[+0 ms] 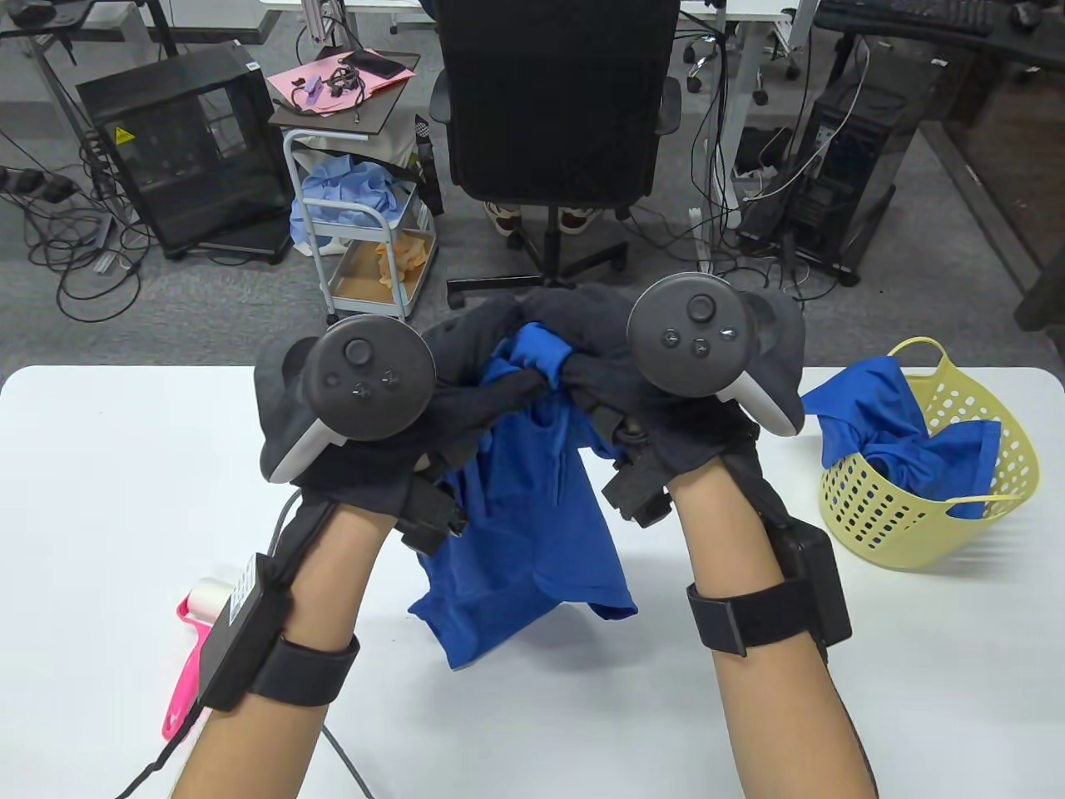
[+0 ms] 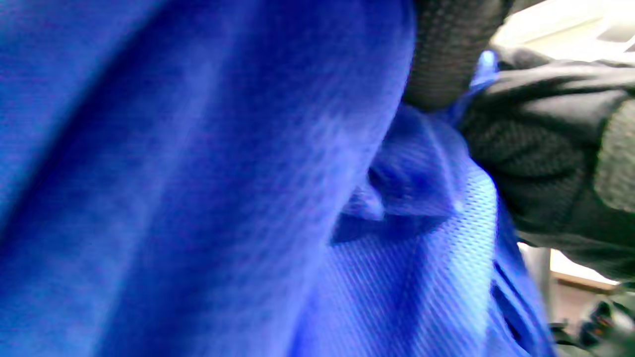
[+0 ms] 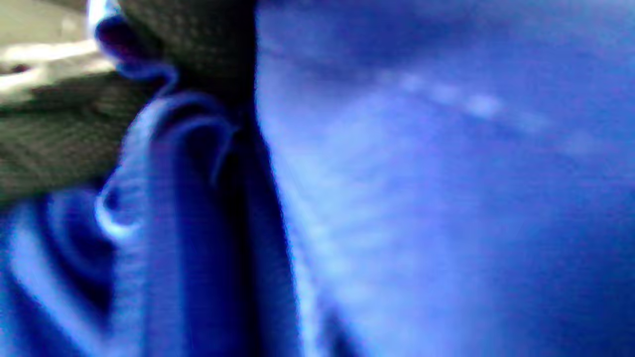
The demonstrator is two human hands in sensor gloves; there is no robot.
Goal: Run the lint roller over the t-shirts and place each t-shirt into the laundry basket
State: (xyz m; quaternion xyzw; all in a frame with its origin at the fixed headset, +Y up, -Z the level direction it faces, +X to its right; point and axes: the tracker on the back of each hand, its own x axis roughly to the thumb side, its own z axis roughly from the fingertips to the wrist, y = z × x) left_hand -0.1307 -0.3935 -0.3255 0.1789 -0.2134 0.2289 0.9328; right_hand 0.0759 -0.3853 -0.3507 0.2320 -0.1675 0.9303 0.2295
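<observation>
Both hands hold a blue t-shirt bunched up above the middle of the white table. My left hand grips its top from the left, my right hand from the right, and the fabric hangs down between my wrists. In the left wrist view the blue t-shirt fills the frame, with gloved fingers at the right. The right wrist view is blurred blue t-shirt cloth. A yellow laundry basket at the right holds another blue t-shirt. The pink lint roller lies at the front left, partly behind my left forearm.
Beyond the table's far edge stand a black office chair, a white cart with blue cloth, and computer cases on the carpet. The basket stands near the table's right edge.
</observation>
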